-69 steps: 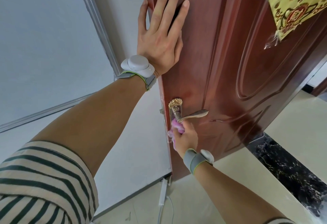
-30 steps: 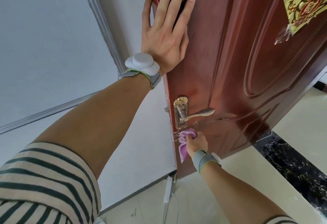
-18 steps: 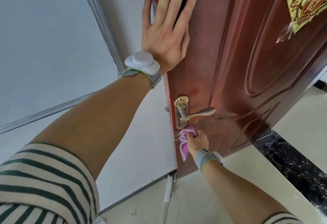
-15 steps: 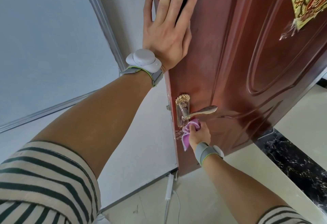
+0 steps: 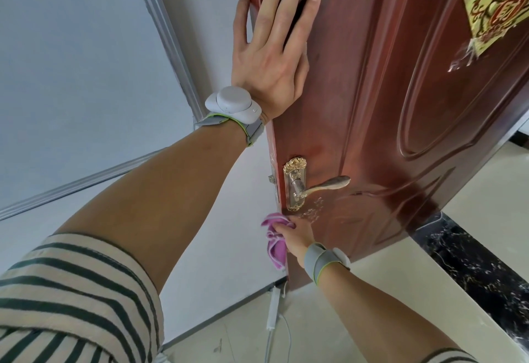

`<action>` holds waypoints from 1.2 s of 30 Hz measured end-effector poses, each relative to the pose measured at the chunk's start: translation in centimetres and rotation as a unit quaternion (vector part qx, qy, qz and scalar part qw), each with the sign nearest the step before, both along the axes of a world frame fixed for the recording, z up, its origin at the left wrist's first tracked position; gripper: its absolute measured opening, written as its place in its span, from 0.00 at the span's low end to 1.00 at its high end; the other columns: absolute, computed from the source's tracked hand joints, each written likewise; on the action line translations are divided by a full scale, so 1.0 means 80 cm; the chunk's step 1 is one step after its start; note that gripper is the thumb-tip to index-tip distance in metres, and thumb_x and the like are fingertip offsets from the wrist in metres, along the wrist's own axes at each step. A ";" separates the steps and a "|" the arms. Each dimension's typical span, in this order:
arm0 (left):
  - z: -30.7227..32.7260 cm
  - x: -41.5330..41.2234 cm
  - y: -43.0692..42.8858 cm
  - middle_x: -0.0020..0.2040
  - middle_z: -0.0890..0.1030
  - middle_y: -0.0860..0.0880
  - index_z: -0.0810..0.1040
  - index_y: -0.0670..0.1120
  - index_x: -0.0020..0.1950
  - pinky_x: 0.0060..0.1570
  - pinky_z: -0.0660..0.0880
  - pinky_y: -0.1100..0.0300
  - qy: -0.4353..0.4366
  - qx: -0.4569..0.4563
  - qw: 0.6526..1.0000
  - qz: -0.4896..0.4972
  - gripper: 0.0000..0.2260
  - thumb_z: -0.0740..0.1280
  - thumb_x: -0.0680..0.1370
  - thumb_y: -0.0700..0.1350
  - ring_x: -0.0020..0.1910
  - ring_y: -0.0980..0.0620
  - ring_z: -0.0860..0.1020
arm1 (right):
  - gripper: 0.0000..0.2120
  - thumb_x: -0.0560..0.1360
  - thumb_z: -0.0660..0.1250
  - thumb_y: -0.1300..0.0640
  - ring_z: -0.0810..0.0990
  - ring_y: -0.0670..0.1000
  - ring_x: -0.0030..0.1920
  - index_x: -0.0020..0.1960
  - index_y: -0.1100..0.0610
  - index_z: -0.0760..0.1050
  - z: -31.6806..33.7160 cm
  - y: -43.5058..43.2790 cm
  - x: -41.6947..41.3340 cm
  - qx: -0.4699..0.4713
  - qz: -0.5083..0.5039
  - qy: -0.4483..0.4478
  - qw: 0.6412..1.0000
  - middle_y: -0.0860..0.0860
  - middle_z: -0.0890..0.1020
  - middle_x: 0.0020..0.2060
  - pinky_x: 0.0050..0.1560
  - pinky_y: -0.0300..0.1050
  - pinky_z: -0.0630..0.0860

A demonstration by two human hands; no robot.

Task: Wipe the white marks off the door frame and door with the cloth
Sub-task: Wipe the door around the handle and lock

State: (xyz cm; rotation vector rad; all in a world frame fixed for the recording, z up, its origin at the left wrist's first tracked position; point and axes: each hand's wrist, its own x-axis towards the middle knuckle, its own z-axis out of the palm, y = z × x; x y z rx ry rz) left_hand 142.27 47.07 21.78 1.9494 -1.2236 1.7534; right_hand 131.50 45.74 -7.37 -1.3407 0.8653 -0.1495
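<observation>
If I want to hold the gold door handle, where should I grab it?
Probably the gold lever near its free end, coming from in front with fingers curling over the top. It sticks out sideways from the gold plate; the right hand with the pink cloth is below it.

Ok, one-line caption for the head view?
Left hand flat on the red-brown door while the right hand holds a pink cloth at its edge below the gold handle.
</observation>
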 end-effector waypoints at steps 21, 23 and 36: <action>-0.099 -0.047 0.005 0.75 0.66 0.38 0.74 0.43 0.71 0.73 0.58 0.35 0.071 0.069 0.993 0.069 0.24 0.63 0.74 0.35 0.76 0.35 0.63 | 0.08 0.72 0.67 0.54 0.80 0.61 0.46 0.47 0.58 0.78 0.048 -0.165 -0.080 -0.301 -0.024 0.103 0.948 0.58 0.83 0.43 0.42 0.45 0.71; -0.119 -0.055 0.005 0.75 0.66 0.37 0.75 0.42 0.70 0.73 0.59 0.35 0.084 0.081 0.990 0.082 0.24 0.63 0.74 0.35 0.75 0.35 0.63 | 0.08 0.73 0.67 0.55 0.79 0.62 0.47 0.47 0.59 0.76 0.052 -0.174 -0.071 -0.360 -0.013 0.084 0.929 0.60 0.82 0.44 0.41 0.45 0.67; -0.205 -0.047 -0.009 0.74 0.69 0.38 0.73 0.44 0.73 0.74 0.61 0.43 0.042 0.128 0.981 0.142 0.25 0.67 0.75 0.41 0.74 0.37 0.66 | 0.10 0.72 0.67 0.50 0.79 0.62 0.48 0.45 0.56 0.77 -0.005 -0.172 -0.026 -0.356 0.058 0.119 0.925 0.57 0.83 0.46 0.41 0.46 0.68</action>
